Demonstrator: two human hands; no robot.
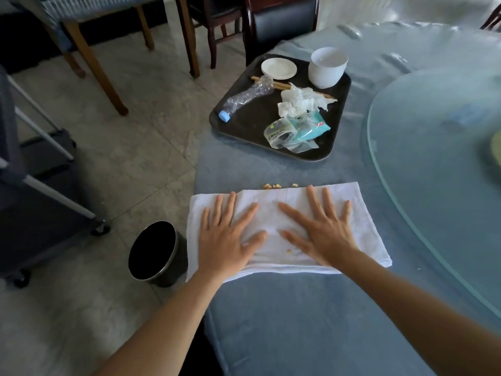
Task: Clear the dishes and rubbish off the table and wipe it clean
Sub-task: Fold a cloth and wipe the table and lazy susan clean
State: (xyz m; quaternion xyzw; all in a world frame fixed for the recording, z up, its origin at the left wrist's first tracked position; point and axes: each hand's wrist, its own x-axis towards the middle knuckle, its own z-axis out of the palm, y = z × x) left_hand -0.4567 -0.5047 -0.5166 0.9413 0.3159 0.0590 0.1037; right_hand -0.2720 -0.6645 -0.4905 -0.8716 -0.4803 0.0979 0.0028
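Observation:
A white towel [273, 213] lies flat near the left edge of the blue-covered table [298, 321]. My left hand [225, 240] and my right hand [322, 234] both press on it with fingers spread flat. A few crumbs [272, 186] lie just beyond the towel's far edge, and one crumb sits on the towel. Further back, a black tray [244, 123] holds a white bowl [326, 67], small white saucers [279, 68], chopsticks, a crushed plastic bottle [246, 97], crumpled tissues [301, 100] and plastic wrappers [295, 132].
A black bin [157, 256] stands on the floor beside the table's left edge, below the towel. A glass turntable [439, 169] fills the right of the table. A wheeled cart [40, 185] is at the left, with chairs at the back.

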